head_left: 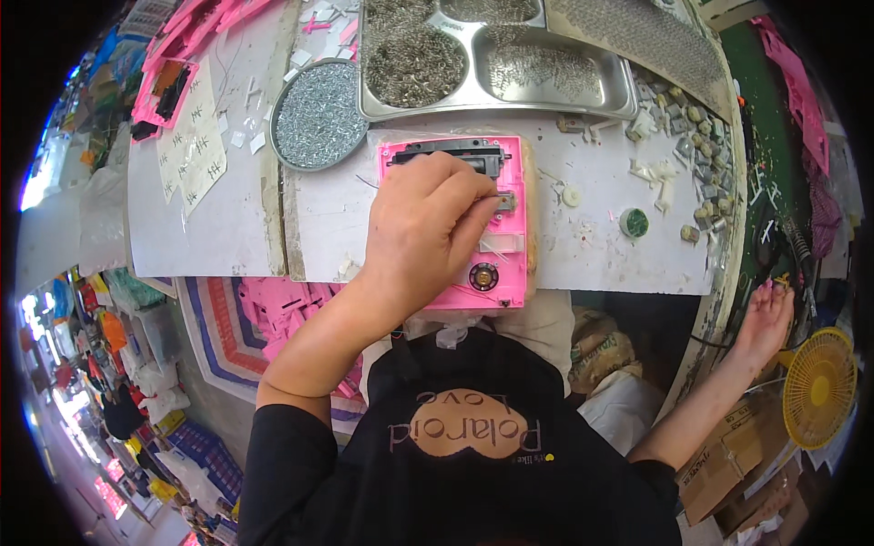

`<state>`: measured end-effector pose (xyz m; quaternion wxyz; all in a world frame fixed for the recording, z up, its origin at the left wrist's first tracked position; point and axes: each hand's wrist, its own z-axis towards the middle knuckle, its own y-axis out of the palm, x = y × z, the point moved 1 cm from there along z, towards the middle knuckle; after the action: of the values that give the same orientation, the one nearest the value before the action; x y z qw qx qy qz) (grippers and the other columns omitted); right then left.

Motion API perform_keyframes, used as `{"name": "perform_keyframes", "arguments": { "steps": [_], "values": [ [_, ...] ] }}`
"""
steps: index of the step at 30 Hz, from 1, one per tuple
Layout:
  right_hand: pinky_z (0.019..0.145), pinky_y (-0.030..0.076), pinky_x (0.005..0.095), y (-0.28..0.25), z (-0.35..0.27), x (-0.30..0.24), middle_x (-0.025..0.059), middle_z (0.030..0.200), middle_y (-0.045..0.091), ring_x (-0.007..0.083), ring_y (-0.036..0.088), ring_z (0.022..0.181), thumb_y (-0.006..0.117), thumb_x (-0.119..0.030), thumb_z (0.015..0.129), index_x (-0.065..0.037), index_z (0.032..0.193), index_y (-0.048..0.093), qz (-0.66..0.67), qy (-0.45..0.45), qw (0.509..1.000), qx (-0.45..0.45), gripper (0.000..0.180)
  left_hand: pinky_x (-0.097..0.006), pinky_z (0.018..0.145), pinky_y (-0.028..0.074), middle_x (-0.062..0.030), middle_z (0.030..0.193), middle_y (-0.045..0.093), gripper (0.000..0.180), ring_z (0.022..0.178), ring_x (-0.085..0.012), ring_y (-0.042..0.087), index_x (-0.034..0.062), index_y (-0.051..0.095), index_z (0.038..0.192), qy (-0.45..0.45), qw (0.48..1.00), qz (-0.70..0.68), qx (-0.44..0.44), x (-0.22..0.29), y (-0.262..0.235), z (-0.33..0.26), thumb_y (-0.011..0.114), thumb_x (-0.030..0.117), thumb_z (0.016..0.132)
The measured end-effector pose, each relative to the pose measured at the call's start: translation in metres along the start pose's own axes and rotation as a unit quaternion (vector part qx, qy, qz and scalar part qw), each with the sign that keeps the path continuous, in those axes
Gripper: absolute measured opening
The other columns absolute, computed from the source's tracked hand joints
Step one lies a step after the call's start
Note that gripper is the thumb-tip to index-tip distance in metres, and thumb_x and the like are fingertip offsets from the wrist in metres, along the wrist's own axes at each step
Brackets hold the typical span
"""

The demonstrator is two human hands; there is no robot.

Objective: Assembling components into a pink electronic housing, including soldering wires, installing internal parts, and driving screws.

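Note:
A pink plastic housing (462, 298) lies on the bench in front of me, with a black part (446, 146) along its far end and a small round speaker (483, 277) near its close edge. My left hand (423, 223) reaches over the housing, covering much of its left side. Its thumb and forefinger pinch at a small metal motor (505, 202) seated on the right side of the housing. Far out to the right, my right hand (767, 318) is palm up with fingers stretched out, beside dark cables and a coiled cord (801, 250).
A round tray of screws (319, 114) stands left of a steel compartment tray (601, 91) holding small metal parts. Several loose motors (706, 173) and a small green-filled tub (634, 223) lie at the right. A yellow fan (819, 387) stands beyond my right forearm.

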<state>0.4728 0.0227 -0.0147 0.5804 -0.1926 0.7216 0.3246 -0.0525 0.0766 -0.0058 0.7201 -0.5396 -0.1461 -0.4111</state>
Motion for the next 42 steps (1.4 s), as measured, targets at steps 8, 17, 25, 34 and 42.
{"name": "perform_keyframes", "arguments": {
  "steps": [8, 17, 25, 34, 42],
  "values": [
    [0.068, 0.049, 0.033, -0.051, 0.087, -0.012, 0.0122, 0.089, 0.063, 0.0185, 0.056, 0.076, 0.061, -0.023, 0.103, 0.001, 0.103, 0.059, -0.095, -0.137, 0.984, 0.066, 0.024, -0.039, 0.083, 0.039, -0.0057, 0.097, 0.055, 0.014, 0.091, -0.0259, 0.051, 0.0073, 0.073, 0.083, 0.003, 0.996, 0.087, -0.01, 0.002, 0.009, 0.007, 0.081, 0.008, 0.071],
    [0.077, 0.051, 0.0317, -0.063, -0.042, -0.022, 0.0139, 0.101, 0.06, 0.021, 0.057, 0.088, 0.064, -0.024, 0.098, 0.003, 0.123, 0.058, 0.108, -0.097, 0.98, -0.133, 0.037, -0.039, 0.081, 0.038, -0.005, 0.096, 0.054, 0.013, 0.09, -0.0255, 0.05, 0.0079, 0.073, 0.082, -0.009, 0.995, 0.091, -0.031, 0.001, 0.009, 0.008, 0.08, 0.008, 0.071],
    [0.056, 0.042, 0.0254, 0.156, -0.169, 0.058, 0.0089, 0.077, 0.06, 0.0139, 0.056, 0.062, 0.071, -0.013, 0.087, 0.006, 0.112, 0.064, -0.115, -0.111, 0.884, -0.44, 0.033, -0.039, 0.081, 0.037, -0.0044, 0.095, 0.054, 0.013, 0.09, -0.0255, 0.051, 0.0089, 0.073, 0.083, 0.004, 0.992, 0.117, -0.047, 0.006, 0.009, 0.013, 0.08, 0.008, 0.073],
    [0.049, 0.03, 0.028, 0.185, -0.171, 0.073, 0.0028, 0.063, 0.049, 0.0126, 0.043, 0.053, 0.07, -0.007, 0.079, 0.005, 0.107, 0.068, -0.154, -0.166, 0.838, -0.496, 0.03, -0.04, 0.081, 0.037, -0.0061, 0.096, 0.056, 0.015, 0.091, -0.0269, 0.052, 0.0077, 0.071, 0.086, 0.014, 0.989, 0.138, -0.05, 0.008, 0.009, 0.011, 0.08, 0.008, 0.074],
    [0.049, 0.031, 0.0283, 0.19, -0.17, 0.076, 0.0027, 0.062, 0.048, 0.013, 0.043, 0.053, 0.07, -0.007, 0.079, 0.005, 0.108, 0.068, -0.157, -0.17, 0.829, -0.509, 0.031, -0.04, 0.081, 0.037, -0.006, 0.096, 0.056, 0.015, 0.092, -0.0272, 0.053, 0.0084, 0.072, 0.088, 0.012, 0.989, 0.136, -0.054, 0.01, 0.008, 0.013, 0.079, 0.008, 0.075]
  ]
}}
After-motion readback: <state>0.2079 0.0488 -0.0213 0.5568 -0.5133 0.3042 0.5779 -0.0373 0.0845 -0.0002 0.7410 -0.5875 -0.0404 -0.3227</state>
